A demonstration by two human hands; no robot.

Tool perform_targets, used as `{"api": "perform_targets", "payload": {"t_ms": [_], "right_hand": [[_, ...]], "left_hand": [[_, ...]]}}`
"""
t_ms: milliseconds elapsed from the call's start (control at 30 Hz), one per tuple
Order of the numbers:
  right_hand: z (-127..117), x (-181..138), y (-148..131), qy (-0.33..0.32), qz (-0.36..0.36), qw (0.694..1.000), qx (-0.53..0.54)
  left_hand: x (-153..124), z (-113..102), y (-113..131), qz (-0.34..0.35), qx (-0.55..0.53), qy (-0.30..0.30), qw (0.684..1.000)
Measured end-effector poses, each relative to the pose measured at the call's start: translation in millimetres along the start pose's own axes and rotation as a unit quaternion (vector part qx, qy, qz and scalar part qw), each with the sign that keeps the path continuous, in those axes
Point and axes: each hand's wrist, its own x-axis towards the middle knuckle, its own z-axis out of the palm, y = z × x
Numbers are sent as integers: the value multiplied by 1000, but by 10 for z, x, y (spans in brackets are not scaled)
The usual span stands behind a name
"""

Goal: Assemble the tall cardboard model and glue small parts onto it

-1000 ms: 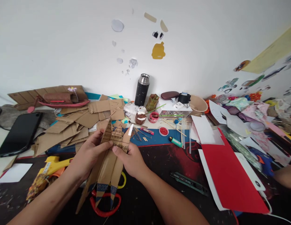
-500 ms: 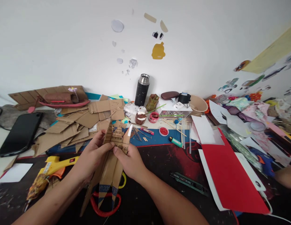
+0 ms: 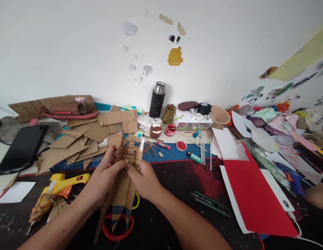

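Between both hands is a folded piece of brown cardboard (image 3: 122, 198) with printed characters, its pointed strips hanging down toward me. My left hand (image 3: 108, 170) grips its left side, the thumb pressed on the printed face. On the right side my right hand (image 3: 142, 178) pinches it, thumb close to the other thumb. The panels are bent lengthwise and stand close together. Below the cardboard lie scissors with a red handle loop (image 3: 118, 238), partly covered. A yellow hot glue gun (image 3: 54, 189) rests left of my left forearm.
Cardboard scraps (image 3: 85, 139) pile up behind my left hand, near a model boat (image 3: 70, 113). A black flask (image 3: 157, 100) and paint pots (image 3: 170, 130) stand at the back. To the right lie a green utility knife (image 3: 209, 203), a red sheet (image 3: 257, 198) and another person's arm (image 3: 316, 194).
Both hands have pressed the cardboard's sides closer together, so its panels stand narrower and more folded. The hot glue gun and scissors stay where they were.
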Motion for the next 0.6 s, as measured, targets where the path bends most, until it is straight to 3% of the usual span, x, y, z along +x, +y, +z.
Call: {"api": "perform_targets", "payload": {"t_ms": [267,467,600], "right_hand": [[2,-9,-53,2,2,1000,-13],[27,-6,-31,-14,2,997,82],[26,-39,-6,-49,24,993,105]], "left_hand": [[-18,17,4,-2,-3,0,1000],[-15,36,109,-8,-18,9,1000],[39,-16,236,-13,-19,48,999]]}}
